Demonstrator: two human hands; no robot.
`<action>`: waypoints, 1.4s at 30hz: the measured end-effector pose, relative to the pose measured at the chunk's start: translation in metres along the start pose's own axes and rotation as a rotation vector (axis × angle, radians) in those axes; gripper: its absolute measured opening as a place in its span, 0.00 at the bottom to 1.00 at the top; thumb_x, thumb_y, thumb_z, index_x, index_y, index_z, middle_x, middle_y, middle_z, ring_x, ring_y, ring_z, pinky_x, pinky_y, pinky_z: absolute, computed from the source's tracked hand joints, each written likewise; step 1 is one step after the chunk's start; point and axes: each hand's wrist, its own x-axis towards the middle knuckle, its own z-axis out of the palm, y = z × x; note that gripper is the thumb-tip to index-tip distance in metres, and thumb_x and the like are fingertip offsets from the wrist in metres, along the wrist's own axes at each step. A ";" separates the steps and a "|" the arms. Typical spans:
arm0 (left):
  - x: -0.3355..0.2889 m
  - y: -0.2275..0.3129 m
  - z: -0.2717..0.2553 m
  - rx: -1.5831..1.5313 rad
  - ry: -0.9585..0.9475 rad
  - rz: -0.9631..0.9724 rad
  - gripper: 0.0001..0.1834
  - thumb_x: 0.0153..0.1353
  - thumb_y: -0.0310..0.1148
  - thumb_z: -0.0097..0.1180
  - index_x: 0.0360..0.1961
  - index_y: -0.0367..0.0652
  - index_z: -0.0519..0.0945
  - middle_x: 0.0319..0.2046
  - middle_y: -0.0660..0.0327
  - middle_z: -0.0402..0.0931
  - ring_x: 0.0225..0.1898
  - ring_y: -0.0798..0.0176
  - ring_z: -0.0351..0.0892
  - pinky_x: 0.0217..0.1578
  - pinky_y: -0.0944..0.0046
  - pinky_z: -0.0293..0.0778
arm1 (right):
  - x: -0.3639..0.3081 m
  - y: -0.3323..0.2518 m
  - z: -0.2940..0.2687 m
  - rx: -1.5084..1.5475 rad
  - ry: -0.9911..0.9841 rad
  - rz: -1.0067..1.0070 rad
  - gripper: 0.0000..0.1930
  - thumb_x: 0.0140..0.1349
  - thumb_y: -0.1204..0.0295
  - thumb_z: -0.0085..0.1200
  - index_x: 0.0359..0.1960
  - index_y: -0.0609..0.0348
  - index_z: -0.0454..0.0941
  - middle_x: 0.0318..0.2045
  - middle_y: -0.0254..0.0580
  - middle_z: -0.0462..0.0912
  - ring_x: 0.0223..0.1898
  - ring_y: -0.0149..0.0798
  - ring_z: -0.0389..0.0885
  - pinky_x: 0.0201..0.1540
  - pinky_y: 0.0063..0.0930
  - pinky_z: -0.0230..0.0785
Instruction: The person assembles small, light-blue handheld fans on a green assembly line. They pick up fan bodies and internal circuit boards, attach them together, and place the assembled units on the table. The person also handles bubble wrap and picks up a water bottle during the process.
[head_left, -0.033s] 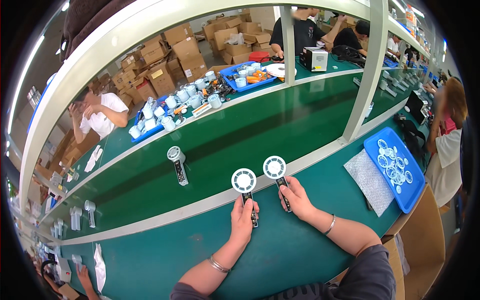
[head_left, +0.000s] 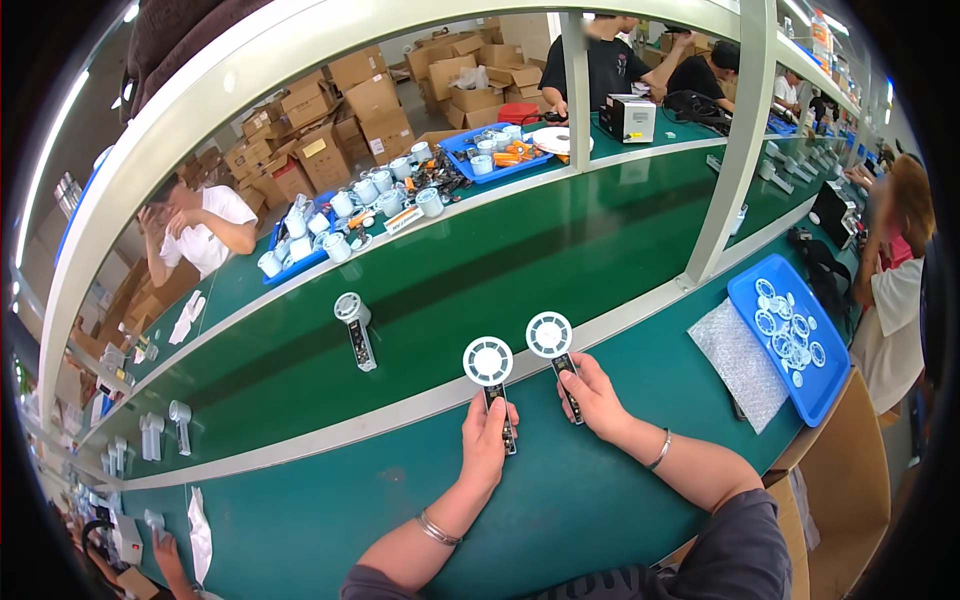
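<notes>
My left hand (head_left: 486, 438) is closed around the dark handle of a handheld fan (head_left: 488, 361). Its round white head with dark slots points up, away from me, and small parts show along the open handle. Just to the right, my right hand (head_left: 597, 398) grips a second handheld fan (head_left: 549, 335) of the same make-up, its thumb on the handle. The two heads are close together but apart, near the pale rail (head_left: 640, 307). On the green belt, a third fan (head_left: 353, 327) lies to the left, beyond my hands.
At the right, a blue tray (head_left: 828, 398) of white slotted rings rests partly over bubble wrap (head_left: 735, 370), above an open carton (head_left: 850, 480). A metal post (head_left: 738, 160) rises from the rail. More fan bodies (head_left: 181, 425) lie at left. Co-workers sit around the line.
</notes>
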 end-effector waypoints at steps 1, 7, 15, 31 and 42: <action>0.000 0.000 0.000 0.007 -0.001 0.004 0.12 0.66 0.40 0.43 0.40 0.41 0.67 0.25 0.65 0.70 0.22 0.75 0.66 0.23 0.76 0.65 | 0.000 0.000 0.000 0.001 -0.001 0.003 0.16 0.66 0.66 0.41 0.51 0.61 0.58 0.24 0.36 0.69 0.17 0.27 0.68 0.18 0.20 0.62; 0.000 0.003 0.000 -0.034 -0.044 -0.024 0.12 0.65 0.40 0.42 0.40 0.41 0.67 0.26 0.63 0.71 0.23 0.74 0.68 0.25 0.74 0.67 | 0.001 0.001 0.000 0.015 -0.005 0.003 0.16 0.65 0.66 0.42 0.50 0.60 0.59 0.24 0.36 0.70 0.17 0.27 0.68 0.17 0.20 0.62; 0.001 -0.002 0.000 -0.060 -0.093 0.002 0.13 0.65 0.39 0.41 0.44 0.40 0.65 0.33 0.60 0.71 0.32 0.71 0.70 0.31 0.71 0.70 | 0.002 0.002 0.000 0.032 0.013 0.015 0.16 0.65 0.66 0.43 0.50 0.60 0.59 0.24 0.36 0.70 0.17 0.27 0.68 0.17 0.20 0.62; 0.001 0.000 0.000 -0.134 -0.165 -0.006 0.16 0.61 0.34 0.49 0.48 0.39 0.65 0.36 0.62 0.71 0.37 0.70 0.71 0.36 0.70 0.70 | -0.002 -0.005 0.003 0.071 -0.001 -0.072 0.19 0.63 0.70 0.45 0.53 0.63 0.57 0.25 0.37 0.70 0.19 0.27 0.68 0.18 0.19 0.62; 0.003 -0.001 -0.002 -0.180 -0.134 -0.062 0.23 0.59 0.34 0.52 0.53 0.37 0.63 0.33 0.62 0.72 0.35 0.71 0.71 0.36 0.71 0.70 | -0.002 -0.004 0.002 0.076 -0.009 -0.065 0.19 0.63 0.70 0.45 0.53 0.63 0.57 0.25 0.37 0.69 0.18 0.27 0.68 0.18 0.19 0.62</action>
